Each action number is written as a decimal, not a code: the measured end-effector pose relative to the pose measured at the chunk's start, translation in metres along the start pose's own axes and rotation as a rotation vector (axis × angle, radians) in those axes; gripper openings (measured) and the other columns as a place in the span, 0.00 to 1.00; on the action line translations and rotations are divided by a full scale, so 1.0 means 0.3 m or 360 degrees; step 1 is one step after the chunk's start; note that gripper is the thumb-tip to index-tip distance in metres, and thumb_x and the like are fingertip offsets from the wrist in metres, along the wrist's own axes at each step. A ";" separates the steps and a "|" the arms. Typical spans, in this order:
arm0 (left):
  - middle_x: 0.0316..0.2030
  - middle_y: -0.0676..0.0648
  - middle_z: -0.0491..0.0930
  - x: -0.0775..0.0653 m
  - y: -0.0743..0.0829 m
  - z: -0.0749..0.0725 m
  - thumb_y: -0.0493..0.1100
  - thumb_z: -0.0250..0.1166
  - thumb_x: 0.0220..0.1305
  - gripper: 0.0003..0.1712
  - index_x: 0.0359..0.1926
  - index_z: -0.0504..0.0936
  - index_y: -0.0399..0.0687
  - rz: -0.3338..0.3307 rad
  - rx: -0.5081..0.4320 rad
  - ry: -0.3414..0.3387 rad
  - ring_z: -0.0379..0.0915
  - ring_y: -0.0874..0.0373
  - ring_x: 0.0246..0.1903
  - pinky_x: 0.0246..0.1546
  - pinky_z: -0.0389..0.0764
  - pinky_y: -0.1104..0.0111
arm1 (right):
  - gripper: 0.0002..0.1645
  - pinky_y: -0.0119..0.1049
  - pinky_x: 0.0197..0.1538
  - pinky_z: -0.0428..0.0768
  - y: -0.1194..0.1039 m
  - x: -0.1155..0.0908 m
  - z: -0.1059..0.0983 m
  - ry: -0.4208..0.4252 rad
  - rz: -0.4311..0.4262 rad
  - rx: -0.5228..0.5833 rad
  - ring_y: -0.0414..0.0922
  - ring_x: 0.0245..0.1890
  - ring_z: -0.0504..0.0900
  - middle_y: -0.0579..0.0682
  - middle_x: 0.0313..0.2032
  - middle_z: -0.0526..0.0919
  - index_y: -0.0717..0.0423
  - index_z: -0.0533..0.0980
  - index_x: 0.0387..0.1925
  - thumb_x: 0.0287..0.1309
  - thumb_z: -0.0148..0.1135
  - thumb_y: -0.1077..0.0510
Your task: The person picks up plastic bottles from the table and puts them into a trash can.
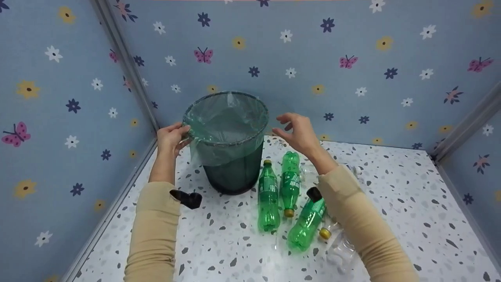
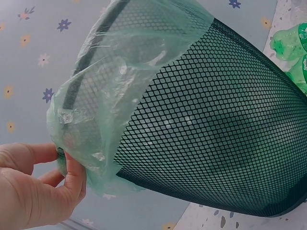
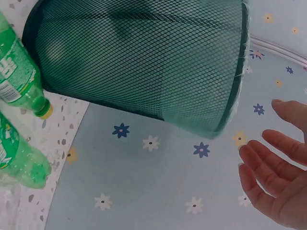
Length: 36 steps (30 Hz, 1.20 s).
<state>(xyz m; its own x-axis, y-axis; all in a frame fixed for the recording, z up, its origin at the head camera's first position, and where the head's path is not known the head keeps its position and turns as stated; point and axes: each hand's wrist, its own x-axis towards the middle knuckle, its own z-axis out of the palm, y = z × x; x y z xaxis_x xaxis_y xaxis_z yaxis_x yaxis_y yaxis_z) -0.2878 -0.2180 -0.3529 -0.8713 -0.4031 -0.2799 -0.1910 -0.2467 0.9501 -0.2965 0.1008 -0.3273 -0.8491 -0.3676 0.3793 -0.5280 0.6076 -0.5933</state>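
Observation:
A dark mesh wastebasket [image 1: 235,176] stands upright near the back wall, lined with a thin green plastic bag [image 2: 139,72] folded over its rim. At the rim's left side my left hand [image 1: 171,139] pinches the bag's edge between thumb and fingers, as the left wrist view [image 2: 53,187] also shows. My right hand [image 1: 299,131] hovers just right of the rim, fingers loosely bent and apart, with nothing in them. In the right wrist view, a gap separates the right hand [image 3: 278,172] from the basket [image 3: 144,62].
Green plastic bottles [image 1: 268,199] with yellow caps lie right of the basket. Clear bottles [image 1: 344,250] lie beside them, partly behind my right forearm. Flowered walls [image 1: 293,51] close in the speckled table [image 1: 219,250] at the back and sides.

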 end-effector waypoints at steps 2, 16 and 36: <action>0.48 0.44 0.68 -0.001 0.003 0.000 0.35 0.58 0.59 0.27 0.61 0.65 0.40 0.0003 0.0008 0.0001 0.69 0.60 0.34 0.44 0.75 0.67 | 0.19 0.40 0.40 0.76 0.017 -0.024 -0.011 -0.0003 0.0031 -0.0014 0.48 0.35 0.76 0.56 0.40 0.77 0.59 0.75 0.47 0.55 0.60 0.54; 0.55 0.42 0.65 0.006 -0.002 0.001 0.35 0.58 0.59 0.29 0.62 0.63 0.43 -0.0015 -0.0009 -0.0006 0.69 0.61 0.33 0.45 0.74 0.68 | 0.22 0.42 0.35 0.77 0.160 -0.199 -0.098 -0.0046 0.0304 -0.0158 0.50 0.33 0.77 0.58 0.39 0.77 0.61 0.73 0.48 0.54 0.60 0.53; 0.51 0.44 0.67 -0.004 0.004 -0.004 0.35 0.58 0.59 0.29 0.62 0.63 0.42 -0.0033 -0.0038 -0.0036 0.69 0.61 0.34 0.38 0.77 0.72 | 0.28 0.43 0.34 0.79 0.298 -0.524 -0.114 0.0017 0.0585 -0.0188 0.55 0.35 0.78 0.65 0.44 0.74 0.67 0.68 0.52 0.53 0.61 0.53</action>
<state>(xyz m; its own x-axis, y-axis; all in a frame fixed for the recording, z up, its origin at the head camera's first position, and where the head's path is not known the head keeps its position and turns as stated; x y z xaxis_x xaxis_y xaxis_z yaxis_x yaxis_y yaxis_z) -0.2864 -0.2190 -0.3517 -0.8773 -0.3776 -0.2961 -0.1986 -0.2760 0.9404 -0.2099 0.2370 -0.4156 -0.9810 -0.1031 0.1641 -0.1827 0.7748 -0.6053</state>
